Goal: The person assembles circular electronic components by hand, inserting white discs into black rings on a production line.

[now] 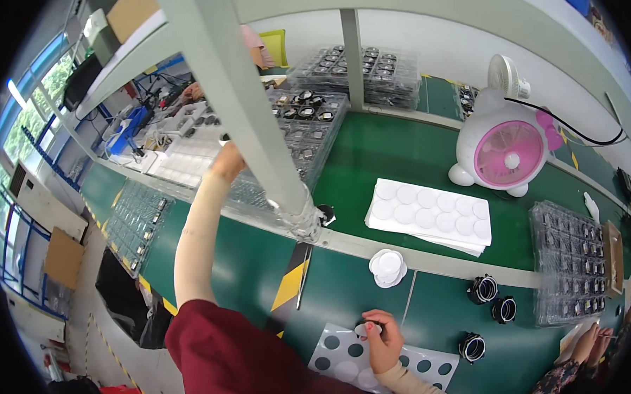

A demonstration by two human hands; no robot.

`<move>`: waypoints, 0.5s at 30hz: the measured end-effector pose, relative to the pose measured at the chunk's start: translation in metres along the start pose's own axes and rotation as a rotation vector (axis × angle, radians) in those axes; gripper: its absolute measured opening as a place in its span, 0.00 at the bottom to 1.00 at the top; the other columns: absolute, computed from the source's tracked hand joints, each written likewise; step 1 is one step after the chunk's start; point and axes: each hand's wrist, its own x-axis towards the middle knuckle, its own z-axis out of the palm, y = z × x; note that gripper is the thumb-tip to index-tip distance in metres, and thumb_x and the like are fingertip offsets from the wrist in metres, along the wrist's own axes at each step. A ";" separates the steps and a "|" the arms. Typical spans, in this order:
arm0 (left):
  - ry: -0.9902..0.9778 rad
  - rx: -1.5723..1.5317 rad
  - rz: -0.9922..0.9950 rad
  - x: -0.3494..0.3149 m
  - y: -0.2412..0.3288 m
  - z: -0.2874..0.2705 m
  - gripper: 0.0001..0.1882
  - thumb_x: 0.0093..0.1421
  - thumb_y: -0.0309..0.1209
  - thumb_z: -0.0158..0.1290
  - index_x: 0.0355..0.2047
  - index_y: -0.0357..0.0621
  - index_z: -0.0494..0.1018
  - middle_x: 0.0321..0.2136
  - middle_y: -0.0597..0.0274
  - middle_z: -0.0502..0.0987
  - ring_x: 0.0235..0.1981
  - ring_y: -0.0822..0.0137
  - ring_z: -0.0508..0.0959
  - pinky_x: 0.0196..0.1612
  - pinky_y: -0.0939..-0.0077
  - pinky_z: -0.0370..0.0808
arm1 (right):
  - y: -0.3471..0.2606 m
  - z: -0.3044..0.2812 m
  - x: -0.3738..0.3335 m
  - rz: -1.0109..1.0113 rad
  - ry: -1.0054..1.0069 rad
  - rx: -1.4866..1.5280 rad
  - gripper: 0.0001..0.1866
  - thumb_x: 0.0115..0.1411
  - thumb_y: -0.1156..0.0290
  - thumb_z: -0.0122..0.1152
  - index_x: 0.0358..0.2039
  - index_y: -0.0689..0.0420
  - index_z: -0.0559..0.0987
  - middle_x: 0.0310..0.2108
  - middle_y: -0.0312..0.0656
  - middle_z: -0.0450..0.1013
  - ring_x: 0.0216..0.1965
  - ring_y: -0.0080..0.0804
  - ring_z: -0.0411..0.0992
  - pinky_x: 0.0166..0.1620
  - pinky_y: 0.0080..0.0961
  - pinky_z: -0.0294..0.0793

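My left hand [227, 163] reaches far forward beside the upright post, its fingers closed around something small and dark at their tips. The post hides part of what lies beyond. Low in the middle, my right hand [384, 345] pinches a small pale round disc [364, 329] between thumb and fingers. Below it lies a white sheet of round stickers [425, 366]; several spots on it show the green table through. Ahead of my right hand is a small pile of white discs [387, 267]. Three black rings [471, 346] stand to its right.
The grey post [244, 94] and frame stand in front of me. Further back lie stacked sheets with white circles [429, 217] and a pink-and-white fan [509, 153]. Clear trays of parts [570, 263] sit at right; another person's hands [591, 345] work near them. Trays [312, 127] also fill the back left.
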 end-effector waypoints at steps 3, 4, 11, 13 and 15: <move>0.080 0.077 -0.034 -0.087 0.042 0.021 0.16 0.60 0.31 0.42 0.48 0.37 0.65 0.31 0.61 0.75 0.30 0.72 0.76 0.33 0.83 0.73 | 0.002 -0.002 0.002 0.013 -0.013 -0.038 0.06 0.56 0.77 0.49 0.35 0.60 0.70 0.40 0.42 0.66 0.35 0.23 0.67 0.27 0.16 0.72; 0.081 -0.006 -0.030 -0.114 0.051 0.022 0.16 0.60 0.31 0.42 0.47 0.37 0.65 0.29 0.61 0.76 0.29 0.72 0.76 0.32 0.84 0.73 | 0.000 -0.001 0.002 0.019 0.003 -0.045 0.06 0.57 0.77 0.49 0.35 0.61 0.71 0.37 0.41 0.68 0.34 0.22 0.68 0.27 0.17 0.72; -0.556 -0.124 -0.268 -0.252 0.027 0.145 0.24 0.62 0.39 0.40 0.53 0.33 0.59 0.48 0.49 0.67 0.46 0.60 0.71 0.49 0.68 0.70 | -0.008 -0.001 -0.004 -0.162 -0.012 -0.003 0.08 0.58 0.76 0.49 0.37 0.64 0.71 0.34 0.40 0.70 0.31 0.23 0.69 0.31 0.18 0.71; -0.561 -0.300 -0.415 -0.270 -0.009 0.174 0.26 0.63 0.40 0.38 0.55 0.35 0.55 0.52 0.49 0.62 0.53 0.57 0.65 0.56 0.68 0.62 | -0.010 0.000 -0.011 -0.151 -0.051 0.002 0.08 0.58 0.76 0.49 0.38 0.64 0.70 0.34 0.40 0.70 0.32 0.23 0.68 0.36 0.18 0.70; -0.673 -0.513 -0.501 -0.277 -0.031 0.198 0.30 0.63 0.45 0.36 0.57 0.35 0.49 0.54 0.49 0.59 0.54 0.58 0.63 0.57 0.67 0.61 | -0.007 -0.003 -0.016 -0.352 -0.034 -0.101 0.08 0.59 0.76 0.48 0.39 0.64 0.70 0.35 0.40 0.69 0.33 0.23 0.68 0.39 0.18 0.68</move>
